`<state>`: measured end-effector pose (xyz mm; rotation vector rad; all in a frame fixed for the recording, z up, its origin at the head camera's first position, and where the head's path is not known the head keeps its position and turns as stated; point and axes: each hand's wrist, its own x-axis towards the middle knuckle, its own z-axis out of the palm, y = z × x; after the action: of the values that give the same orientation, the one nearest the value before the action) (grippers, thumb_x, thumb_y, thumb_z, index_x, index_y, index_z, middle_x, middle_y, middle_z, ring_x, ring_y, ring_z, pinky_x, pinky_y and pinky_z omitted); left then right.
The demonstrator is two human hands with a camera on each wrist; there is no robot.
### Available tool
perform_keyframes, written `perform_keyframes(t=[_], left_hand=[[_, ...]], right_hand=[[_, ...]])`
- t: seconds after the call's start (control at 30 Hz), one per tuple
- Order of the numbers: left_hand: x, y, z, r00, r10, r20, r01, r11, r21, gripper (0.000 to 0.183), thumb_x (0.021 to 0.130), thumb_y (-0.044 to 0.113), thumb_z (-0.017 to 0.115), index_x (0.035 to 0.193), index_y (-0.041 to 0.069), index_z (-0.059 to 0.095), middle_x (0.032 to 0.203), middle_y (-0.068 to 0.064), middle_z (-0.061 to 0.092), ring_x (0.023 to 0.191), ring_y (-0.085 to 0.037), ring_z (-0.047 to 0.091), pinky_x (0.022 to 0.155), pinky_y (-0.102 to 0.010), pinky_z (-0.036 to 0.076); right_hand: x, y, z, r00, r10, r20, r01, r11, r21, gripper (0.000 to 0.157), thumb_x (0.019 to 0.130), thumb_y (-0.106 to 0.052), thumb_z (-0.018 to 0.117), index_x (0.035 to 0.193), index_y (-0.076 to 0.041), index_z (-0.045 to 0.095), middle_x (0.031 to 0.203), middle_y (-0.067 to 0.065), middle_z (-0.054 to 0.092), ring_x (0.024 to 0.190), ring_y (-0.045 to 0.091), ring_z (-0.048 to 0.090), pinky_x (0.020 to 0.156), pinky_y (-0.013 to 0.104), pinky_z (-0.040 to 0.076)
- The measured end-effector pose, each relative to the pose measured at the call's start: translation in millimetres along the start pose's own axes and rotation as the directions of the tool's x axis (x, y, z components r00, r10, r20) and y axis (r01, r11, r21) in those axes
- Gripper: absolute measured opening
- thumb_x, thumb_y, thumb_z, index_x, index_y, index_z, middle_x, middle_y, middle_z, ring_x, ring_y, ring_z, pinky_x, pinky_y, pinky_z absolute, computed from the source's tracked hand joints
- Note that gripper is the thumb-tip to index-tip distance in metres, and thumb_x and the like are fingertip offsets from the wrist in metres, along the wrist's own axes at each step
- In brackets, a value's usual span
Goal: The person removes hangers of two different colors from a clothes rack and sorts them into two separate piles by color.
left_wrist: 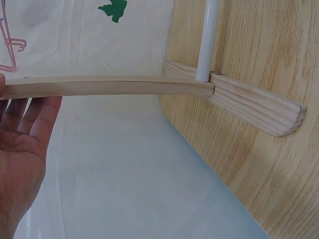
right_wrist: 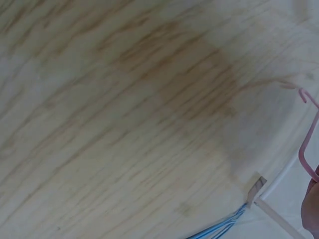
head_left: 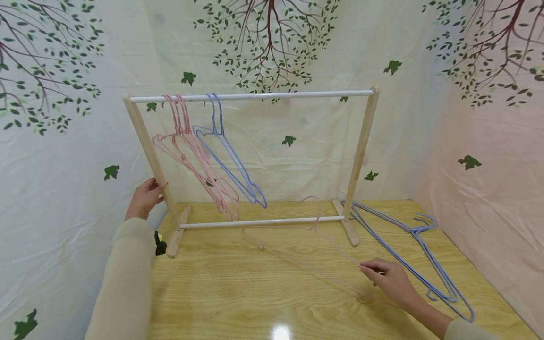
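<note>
My left hand (head_left: 146, 196) grips the left wooden post (head_left: 147, 147) of a small clothes rack; in the left wrist view its fingers pass behind the post. Low over the table at the right, my right hand (head_left: 391, 281) pinches one end of a pink clothes hanger (head_left: 315, 226). This hanger extends leftward in front of the rack's lower bar, its hook toward the rack. Several pink hangers (head_left: 185, 125) and two blue hangers (head_left: 221, 125) hang from the white top bar (head_left: 293, 95), grouped toward its left. Only part of the right hand shows in the right wrist view.
Several blue hangers (head_left: 418, 231) lie on the wooden table (head_left: 255, 302) right of the rack, beside my right forearm. A small black object (head_left: 160, 244) is at the rack's left foot (head_left: 174, 243). A leaf-patterned cloth (head_left: 263, 156) surrounds the table.
</note>
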<state>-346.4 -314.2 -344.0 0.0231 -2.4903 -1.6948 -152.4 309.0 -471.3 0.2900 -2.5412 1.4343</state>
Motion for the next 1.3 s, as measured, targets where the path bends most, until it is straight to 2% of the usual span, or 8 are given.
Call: perform_keyframes(t=[0.2,0.5,0.77,0.93,1.07,1.3], left_hand=[[-1.4,-0.5,-0.2,1.000,0.012,0.014,-0.012,1.000,-0.021,0.059,0.108,0.025,0.040,0.157,0.000,0.018,0.153,-0.029,0.031,0.138,-0.042,0.034,0.112,-0.054,0.034],[-2.3,-0.1,-0.7,1.000,0.025,0.008,-0.025,0.999,-0.022,0.059,0.108,0.025,0.040,0.157,-0.001,0.018,0.153,-0.029,0.031,0.138,-0.042,0.034,0.111,-0.054,0.035],[-2.6,0.7,0.1,1.000,0.018,0.004,-0.018,0.999,-0.026,0.059,0.108,0.025,0.040,0.157,-0.001,0.018,0.153,-0.029,0.032,0.137,-0.041,0.035,0.111,-0.053,0.035],[-1.5,-0.8,-0.2,1.000,0.027,0.013,-0.027,0.999,-0.032,0.059,0.109,0.023,0.039,0.157,-0.002,0.017,0.153,-0.030,0.031,0.136,-0.042,0.034,0.111,-0.054,0.034],[-1.0,-0.9,-0.3,1.000,0.023,0.009,-0.023,0.999,-0.033,0.059,0.108,0.024,0.039,0.156,-0.002,0.018,0.153,-0.030,0.031,0.136,-0.041,0.035,0.111,-0.054,0.034],[-2.8,0.7,-1.1,1.000,0.018,0.001,-0.018,1.000,-0.026,0.059,0.108,0.024,0.040,0.156,-0.002,0.019,0.153,-0.029,0.032,0.137,-0.042,0.035,0.111,-0.054,0.035]], right_hand=[[-0.4,13.7,0.5,0.995,-0.065,-0.076,0.053,0.988,-0.145,0.009,0.091,-0.008,0.073,0.097,-0.005,0.077,0.086,0.003,0.071,0.071,0.006,0.060,0.061,0.022,0.053],[-2.8,32.5,0.2,0.993,-0.099,-0.068,0.079,0.967,-0.243,0.005,0.087,-0.006,0.076,0.091,-0.008,0.078,0.080,-0.005,0.071,0.067,0.001,0.058,0.056,0.022,0.052],[-7.2,38.9,-2.8,0.994,-0.077,-0.077,0.045,0.934,-0.355,0.004,0.086,-0.011,0.078,0.089,-0.011,0.079,0.081,-0.009,0.071,0.070,0.002,0.062,0.060,0.023,0.053],[-6.8,39.5,-7.3,0.993,-0.027,-0.112,-0.022,0.908,-0.418,0.011,0.089,-0.022,0.076,0.095,-0.014,0.079,0.089,-0.007,0.070,0.076,0.009,0.063,0.060,0.025,0.050],[-2.5,38.3,-9.4,0.992,-0.001,-0.130,-0.056,0.900,-0.433,0.016,0.092,-0.028,0.073,0.100,-0.016,0.079,0.095,-0.006,0.070,0.081,0.013,0.063,0.063,0.027,0.051],[7.8,27.8,-6.0,0.988,-0.051,-0.147,-0.014,0.912,-0.410,0.015,0.092,-0.025,0.073,0.100,-0.013,0.078,0.093,-0.007,0.071,0.079,0.007,0.062,0.064,0.024,0.053]])
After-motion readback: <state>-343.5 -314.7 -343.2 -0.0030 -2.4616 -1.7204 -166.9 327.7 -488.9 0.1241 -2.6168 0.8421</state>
